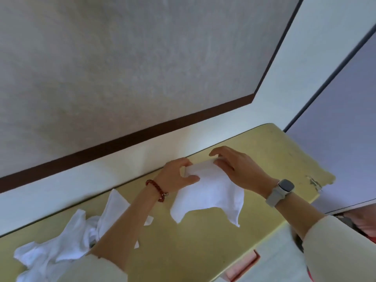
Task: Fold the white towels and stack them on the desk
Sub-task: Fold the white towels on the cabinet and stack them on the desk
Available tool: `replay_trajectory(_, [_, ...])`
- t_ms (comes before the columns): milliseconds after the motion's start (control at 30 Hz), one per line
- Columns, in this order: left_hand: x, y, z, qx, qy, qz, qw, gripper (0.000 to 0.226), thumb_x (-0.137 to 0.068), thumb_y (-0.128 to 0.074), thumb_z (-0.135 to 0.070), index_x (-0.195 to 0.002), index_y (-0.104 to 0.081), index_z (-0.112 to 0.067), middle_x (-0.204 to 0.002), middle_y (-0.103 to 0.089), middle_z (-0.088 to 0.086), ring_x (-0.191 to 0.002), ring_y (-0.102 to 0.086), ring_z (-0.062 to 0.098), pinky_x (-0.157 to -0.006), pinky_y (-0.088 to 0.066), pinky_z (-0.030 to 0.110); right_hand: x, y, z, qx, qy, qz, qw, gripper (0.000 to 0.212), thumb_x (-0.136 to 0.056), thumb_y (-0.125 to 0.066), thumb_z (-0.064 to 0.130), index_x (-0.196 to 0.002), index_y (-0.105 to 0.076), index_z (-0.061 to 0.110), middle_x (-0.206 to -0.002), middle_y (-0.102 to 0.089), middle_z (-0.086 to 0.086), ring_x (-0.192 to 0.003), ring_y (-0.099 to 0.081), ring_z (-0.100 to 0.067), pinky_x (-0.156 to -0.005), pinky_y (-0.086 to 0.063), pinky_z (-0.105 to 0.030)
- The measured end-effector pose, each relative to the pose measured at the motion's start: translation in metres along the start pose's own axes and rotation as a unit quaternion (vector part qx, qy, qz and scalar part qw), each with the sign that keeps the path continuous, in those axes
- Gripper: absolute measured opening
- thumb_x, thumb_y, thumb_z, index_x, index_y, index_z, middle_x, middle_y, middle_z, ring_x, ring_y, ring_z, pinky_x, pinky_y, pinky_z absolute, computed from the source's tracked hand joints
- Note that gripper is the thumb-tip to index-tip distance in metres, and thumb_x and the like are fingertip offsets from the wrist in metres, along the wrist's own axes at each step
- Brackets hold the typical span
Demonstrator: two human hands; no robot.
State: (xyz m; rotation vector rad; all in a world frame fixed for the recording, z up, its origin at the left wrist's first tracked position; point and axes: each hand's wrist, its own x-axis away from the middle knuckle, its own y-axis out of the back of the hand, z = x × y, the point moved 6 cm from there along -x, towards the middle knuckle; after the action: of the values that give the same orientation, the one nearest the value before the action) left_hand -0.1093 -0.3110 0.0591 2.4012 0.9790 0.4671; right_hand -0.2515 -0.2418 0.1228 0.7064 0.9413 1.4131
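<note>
Both hands pinch one towel (207,192) above the surface (203,247): left hand (176,176) fingers clamp its top edge, right hand (238,167) fingers clamp the opposite corner. Below the fingers it hangs loose; the heap (67,237) lies left.

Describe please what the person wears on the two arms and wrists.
The left hand is bare, with a bracelet of dark red beads at its wrist. The right hand is bare too, and its wrist carries a smartwatch with a rounded square grey face on a pale grey band. Both forearms are uncovered; cream sleeves begin near the elbows.
</note>
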Motion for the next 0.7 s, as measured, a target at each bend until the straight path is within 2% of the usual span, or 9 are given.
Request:
replay_trajectory(100, [-0.028, -0.011, -0.021, -0.062, -0.008, 0.028, 0.998, 0.031, -0.079, -0.070, -0.026, -0.066, -0.042, -0.031, -0.068, -0.047, -0.014, -0.067, -0.046, 0.009, -0.054, -0.034, 0.010, 0.014, 0.021, -0.037, 0.032, -0.066, 0.040, 0.996, 0.032, -0.096, -0.042, 0.017, -0.128, -0.047, 0.017, -0.120, -0.054, 0.001, -0.101, -0.056, -0.021, -0.084, -0.044, -0.032])
replay_trajectory(167, [-0.045, -0.017, -0.033, -0.104, -0.008, 0.038, 0.994, 0.026, -0.079, -0.068, -0.030, -0.067, -0.045, -0.028, -0.067, -0.048, -0.012, -0.069, -0.048, 0.013, -0.057, -0.035, 0.017, 0.021, 0.035, -0.063, 0.077, -0.097, 0.043, 0.991, 0.031, -0.096, -0.040, 0.015, -0.125, -0.050, 0.017, -0.117, -0.054, -0.001, -0.102, -0.055, -0.023, -0.081, -0.041, -0.029])
replay_trajectory(233, [-0.063, -0.019, -0.043, -0.127, 0.000, 0.028, 0.991, 0.023, -0.080, -0.067, -0.034, -0.071, -0.048, -0.025, -0.069, -0.052, -0.007, -0.071, -0.050, 0.016, -0.061, -0.037, 0.023, 0.024, 0.051, -0.089, 0.126, -0.137, 0.008, 0.983, 0.027, -0.097, -0.039, 0.017, -0.118, -0.056, 0.014, -0.111, -0.056, -0.003, -0.096, -0.055, -0.025, -0.075, -0.034, -0.026])
replay_trajectory(367, [-0.097, -0.007, -0.070, -0.148, 0.001, -0.067, 0.987, 0.014, -0.084, -0.061, -0.032, -0.086, -0.058, -0.018, -0.083, -0.063, 0.002, -0.078, -0.056, 0.020, -0.065, -0.040, 0.026, 0.028, 0.092, -0.126, 0.175, -0.215, -0.133, 0.951, 0.025, -0.096, -0.042, 0.025, -0.101, -0.062, 0.009, -0.099, -0.062, -0.008, -0.090, -0.056, -0.029, -0.077, -0.037, -0.035])
replay_trajectory(500, [-0.107, 0.010, -0.102, -0.174, -0.091, -0.194, 0.961, 0.016, -0.086, -0.059, -0.019, -0.098, -0.064, -0.009, -0.092, -0.065, 0.006, -0.085, -0.060, 0.025, -0.072, -0.043, 0.028, 0.041, 0.126, -0.127, 0.210, -0.173, -0.271, 0.923, 0.036, -0.090, -0.034, 0.026, -0.089, -0.064, 0.007, -0.083, -0.065, -0.010, -0.076, -0.060, -0.032, -0.071, -0.038, -0.035])
replay_trajectory(600, [-0.096, 0.010, -0.107, -0.173, -0.177, -0.240, 0.939, 0.011, -0.083, -0.063, -0.014, -0.090, -0.067, -0.006, -0.082, -0.066, 0.008, -0.075, -0.061, 0.027, -0.069, -0.048, 0.033, 0.062, 0.128, -0.121, 0.225, -0.139, -0.295, 0.918, 0.031, -0.086, -0.036, 0.019, -0.090, -0.064, 0.007, -0.083, -0.063, -0.008, -0.075, -0.060, -0.031, -0.070, -0.039, -0.034])
replay_trajectory(700, [-0.072, -0.007, -0.088, -0.214, -0.225, -0.236, 0.921, 0.010, -0.078, -0.061, -0.016, -0.081, -0.067, -0.010, -0.074, -0.067, 0.003, -0.066, -0.061, 0.024, -0.066, -0.046, 0.033, 0.091, 0.102, -0.119, 0.210, -0.117, -0.287, 0.927, 0.025, -0.088, -0.042, 0.021, -0.087, -0.064, 0.009, -0.081, -0.062, -0.005, -0.075, -0.057, -0.027, -0.071, -0.031, -0.030])
